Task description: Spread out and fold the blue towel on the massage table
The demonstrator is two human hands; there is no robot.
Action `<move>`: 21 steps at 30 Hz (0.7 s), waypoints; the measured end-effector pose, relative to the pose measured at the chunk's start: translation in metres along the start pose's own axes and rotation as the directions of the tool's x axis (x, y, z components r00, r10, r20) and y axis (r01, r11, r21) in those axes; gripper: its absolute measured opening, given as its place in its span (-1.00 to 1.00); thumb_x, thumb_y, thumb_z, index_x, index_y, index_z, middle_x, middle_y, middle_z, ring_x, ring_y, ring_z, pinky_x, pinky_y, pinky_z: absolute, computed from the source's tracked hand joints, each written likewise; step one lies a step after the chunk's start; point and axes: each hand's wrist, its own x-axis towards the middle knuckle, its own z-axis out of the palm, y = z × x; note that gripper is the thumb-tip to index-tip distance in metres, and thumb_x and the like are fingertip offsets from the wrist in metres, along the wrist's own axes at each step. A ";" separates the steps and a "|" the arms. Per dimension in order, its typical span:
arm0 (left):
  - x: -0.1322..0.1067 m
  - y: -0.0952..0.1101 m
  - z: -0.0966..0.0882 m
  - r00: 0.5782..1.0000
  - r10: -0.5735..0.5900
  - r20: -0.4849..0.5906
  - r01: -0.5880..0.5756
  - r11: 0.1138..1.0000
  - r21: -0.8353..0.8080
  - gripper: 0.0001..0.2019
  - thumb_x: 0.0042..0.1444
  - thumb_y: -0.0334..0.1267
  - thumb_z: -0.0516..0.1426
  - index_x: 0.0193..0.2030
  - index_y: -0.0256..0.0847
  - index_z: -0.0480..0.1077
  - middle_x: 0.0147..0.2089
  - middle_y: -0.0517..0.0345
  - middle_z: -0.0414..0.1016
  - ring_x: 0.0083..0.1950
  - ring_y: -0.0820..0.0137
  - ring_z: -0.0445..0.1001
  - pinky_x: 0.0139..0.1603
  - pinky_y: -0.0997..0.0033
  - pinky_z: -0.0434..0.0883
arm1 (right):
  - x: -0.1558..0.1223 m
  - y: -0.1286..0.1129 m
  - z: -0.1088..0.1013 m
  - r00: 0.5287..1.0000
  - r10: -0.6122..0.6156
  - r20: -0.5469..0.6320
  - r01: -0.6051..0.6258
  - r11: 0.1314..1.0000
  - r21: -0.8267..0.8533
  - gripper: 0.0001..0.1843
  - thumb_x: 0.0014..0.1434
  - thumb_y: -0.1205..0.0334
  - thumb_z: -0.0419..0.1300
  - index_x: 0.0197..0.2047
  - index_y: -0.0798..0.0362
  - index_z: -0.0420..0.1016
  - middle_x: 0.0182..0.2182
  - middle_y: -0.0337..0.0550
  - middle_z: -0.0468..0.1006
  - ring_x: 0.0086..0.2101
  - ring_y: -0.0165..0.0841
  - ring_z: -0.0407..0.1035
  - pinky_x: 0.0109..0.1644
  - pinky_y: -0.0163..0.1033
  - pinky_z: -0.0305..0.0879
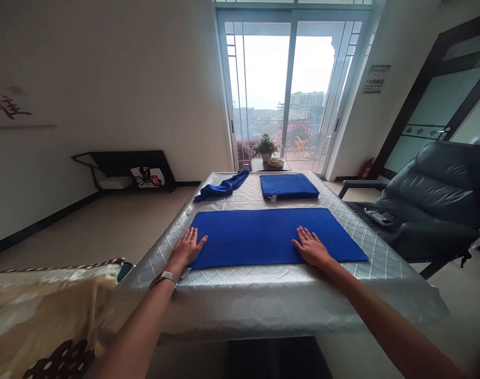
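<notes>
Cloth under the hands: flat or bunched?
Flat: the cloth lies smooth, edges straight, left hand at one end, right hand on top. Cannot tell whether it is doubled.

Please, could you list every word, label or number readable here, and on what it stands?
Wall hanging: red characters, lower one perhaps "难", upper one cut off.
Wall notice: too blurred to read.
Bag: markings too small to read.
Folded blue cloth: label too small.
Flat blue cloth: tag unreadable.
</notes>
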 end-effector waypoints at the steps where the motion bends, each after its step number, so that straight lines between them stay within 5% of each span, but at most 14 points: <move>1: 0.000 0.000 0.001 1.000 0.000 0.000 0.000 1.000 -0.002 -0.14 0.33 0.20 -0.28 0.49 -0.55 0.01 0.56 -0.28 -0.05 0.57 0.10 -0.04 0.53 0.06 0.00 | -0.004 0.022 -0.002 0.999 0.052 0.003 -0.052 0.998 -0.017 -0.19 0.43 -0.12 -0.34 0.55 0.22 -0.10 0.52 0.01 -0.12 0.48 -0.27 -0.25 0.52 -0.01 -0.30; 5: 0.000 -0.001 0.000 1.000 -0.004 -0.003 0.004 1.000 -0.003 -0.16 0.34 0.17 -0.26 0.49 -0.54 0.02 0.56 -0.27 -0.04 0.57 0.09 -0.03 0.52 0.04 0.03 | -0.017 0.106 -0.004 0.974 0.228 -0.011 -0.228 0.972 -0.047 -0.18 0.42 -0.09 -0.33 0.54 0.28 -0.11 0.52 0.03 -0.13 0.48 -0.23 -0.23 0.52 -0.01 -0.26; 8: 0.000 -0.001 -0.002 1.000 -0.008 0.004 0.008 1.000 0.003 -0.15 0.33 0.18 -0.26 0.49 -0.54 0.02 0.56 -0.27 -0.04 0.57 0.11 -0.04 0.53 0.07 0.00 | -0.021 0.142 -0.001 0.960 0.277 -0.034 -0.279 0.960 -0.039 -0.18 0.42 -0.05 -0.33 0.53 0.34 -0.10 0.52 0.06 -0.12 0.48 -0.22 -0.23 0.53 -0.04 -0.25; 13: -0.006 0.007 -0.009 0.999 -0.013 -0.041 0.013 1.000 0.010 -0.20 0.33 0.11 -0.20 0.46 -0.55 0.09 0.53 -0.30 0.05 0.55 0.07 0.05 0.51 0.05 0.06 | -0.022 0.148 0.004 0.956 0.290 -0.051 -0.292 0.956 -0.023 -0.18 0.42 -0.06 -0.33 0.54 0.33 -0.11 0.52 0.04 -0.12 0.48 -0.23 -0.24 0.53 -0.05 -0.25; 18: -0.024 0.014 -0.020 0.949 0.046 -0.313 -0.021 0.996 0.083 -0.35 0.33 -0.09 -0.17 0.35 -0.55 0.30 0.45 -0.34 0.23 0.49 0.04 0.17 0.51 0.03 0.05 | -0.022 0.145 0.003 0.957 0.281 -0.072 -0.282 0.959 -0.007 -0.18 0.42 -0.08 -0.35 0.53 0.33 -0.10 0.52 0.05 -0.10 0.47 -0.21 -0.20 0.53 -0.02 -0.24; 21: -0.028 0.022 -0.026 0.933 0.094 -0.348 -0.056 0.992 0.117 -0.42 0.30 -0.20 -0.15 0.28 -0.47 0.40 0.38 -0.27 0.36 0.43 0.06 0.28 0.48 0.00 0.12 | -0.023 0.145 0.002 0.958 0.279 -0.069 -0.281 0.960 -0.010 -0.18 0.43 -0.08 -0.33 0.53 0.33 -0.09 0.52 0.07 -0.09 0.47 -0.20 -0.18 0.52 -0.01 -0.23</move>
